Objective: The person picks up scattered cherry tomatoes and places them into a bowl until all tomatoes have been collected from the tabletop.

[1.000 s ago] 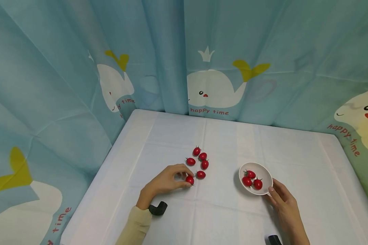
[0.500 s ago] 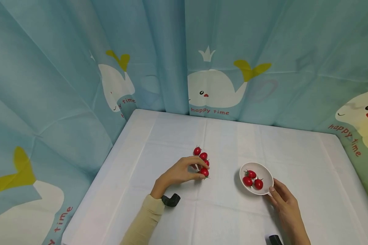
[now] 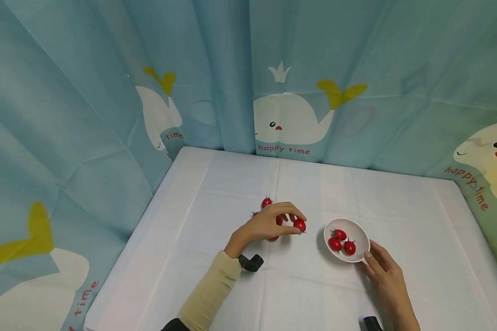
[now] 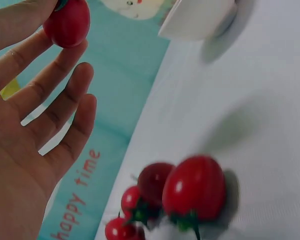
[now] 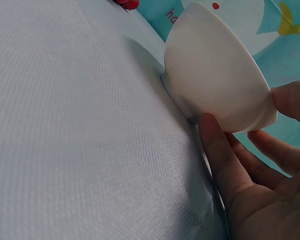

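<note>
Between thumb and fingertips, my left hand (image 3: 267, 224) pinches a cherry tomato (image 3: 300, 225), lifted above the table; the left wrist view shows the same cherry tomato (image 4: 67, 22) clear of the cloth. Beneath and behind that hand lie several more cherry tomatoes (image 3: 267, 202), partly hidden by it in the head view. At the right stands a small white bowl (image 3: 347, 222) with three cherry tomatoes (image 3: 335, 243) inside. My right hand (image 3: 386, 278) holds the bowl by its near right side, thumb at the rim and fingers low against the wall (image 5: 215, 70).
A white cloth covers the table (image 3: 215, 184). Behind and beside it hangs a blue curtain (image 3: 215, 82) printed with whales. Black wrist mounts (image 3: 251, 263) show at both wrists.
My left hand has moved right and slightly away from me, carrying the pinched cherry tomato past the loose ones towards the bowl. The right hand and bowl have stayed put.
</note>
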Demonstrator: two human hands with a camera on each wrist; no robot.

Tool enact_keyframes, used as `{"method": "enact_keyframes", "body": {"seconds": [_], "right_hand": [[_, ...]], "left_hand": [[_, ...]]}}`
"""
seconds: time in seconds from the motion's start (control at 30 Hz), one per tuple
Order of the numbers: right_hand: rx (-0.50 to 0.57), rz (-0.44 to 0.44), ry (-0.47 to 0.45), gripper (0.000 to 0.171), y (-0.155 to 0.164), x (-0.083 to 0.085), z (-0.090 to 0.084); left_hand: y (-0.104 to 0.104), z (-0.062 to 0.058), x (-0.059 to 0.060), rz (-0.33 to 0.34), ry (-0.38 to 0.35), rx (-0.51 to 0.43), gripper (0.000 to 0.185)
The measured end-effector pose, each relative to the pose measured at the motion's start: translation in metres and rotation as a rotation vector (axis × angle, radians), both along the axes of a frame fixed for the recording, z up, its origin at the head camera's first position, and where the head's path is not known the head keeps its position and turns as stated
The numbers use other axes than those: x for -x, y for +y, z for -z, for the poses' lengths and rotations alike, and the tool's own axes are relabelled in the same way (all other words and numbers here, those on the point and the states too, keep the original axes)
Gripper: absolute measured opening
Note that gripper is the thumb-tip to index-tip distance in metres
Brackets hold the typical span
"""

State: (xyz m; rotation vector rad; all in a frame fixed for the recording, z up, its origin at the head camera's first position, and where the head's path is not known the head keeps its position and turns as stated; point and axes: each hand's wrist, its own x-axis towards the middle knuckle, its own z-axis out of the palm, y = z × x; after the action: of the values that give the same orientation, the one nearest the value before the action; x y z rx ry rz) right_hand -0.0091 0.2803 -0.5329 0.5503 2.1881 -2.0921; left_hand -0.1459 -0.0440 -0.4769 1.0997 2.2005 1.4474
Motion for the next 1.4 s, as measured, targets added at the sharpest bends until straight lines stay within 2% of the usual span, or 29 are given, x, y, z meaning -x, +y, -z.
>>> {"method": "enact_keyframes", "body": {"seconds": [0.17,0.37,0.6,0.83,1.13,1.4], "right_hand": [[-0.008,-0.005,-0.002,0.072,0.000,0.000,0.000],[0.011,0.003,0.018,0.071,-0.001,0.001,-0.002],[-0.019,0.003,0.004,0.075,-0.001,0.001,-0.002],[-0.008,-0.010,0.010,0.071,0.001,0.000,-0.001],[0.020,-0.013,0.052,0.064,0.001,0.000,0.000],[0.077,-0.021,0.129,0.046,0.002,-0.002,0.002]], "left_hand": [[0.018,-0.001,0.004,0.050,0.061,-0.017,0.032],[0.037,-0.003,0.005,0.119,0.051,-0.031,0.033],[0.059,-0.002,0.005,0.167,0.109,-0.034,0.034],[0.081,-0.003,0.004,0.217,0.128,-0.029,0.034],[0.103,-0.006,-0.002,0.221,0.223,0.192,0.035],[0.117,-0.001,-0.006,0.273,0.369,0.355,0.036]]}}
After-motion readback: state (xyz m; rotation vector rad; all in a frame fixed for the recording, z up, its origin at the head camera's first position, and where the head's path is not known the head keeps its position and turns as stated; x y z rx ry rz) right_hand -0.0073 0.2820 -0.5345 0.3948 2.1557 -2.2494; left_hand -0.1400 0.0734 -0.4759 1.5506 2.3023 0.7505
